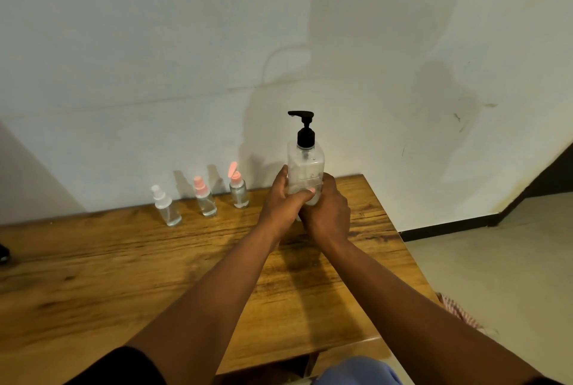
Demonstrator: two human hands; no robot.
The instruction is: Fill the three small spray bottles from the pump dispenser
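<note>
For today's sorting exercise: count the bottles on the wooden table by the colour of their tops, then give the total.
White top: 1, the small bottle at far left.
Pink top: 2, the middle small bottle and the right small bottle, whose cap is flipped open.
Black top: 1, the pump bottle.
Total: 4

This looks like a plain room in a home, though the view shows too little to be sure. A wood-grain tabletop [155, 260] stands pushed against a bare, off-white painted wall [186, 58] marked with stains and scuffs. To the right, a pale tiled floor [496, 260] meets the wall at a dark skirting strip [449, 226]. A striped red-and-white cloth [459, 311] lies on the floor beside the tabletop's edge.
</note>
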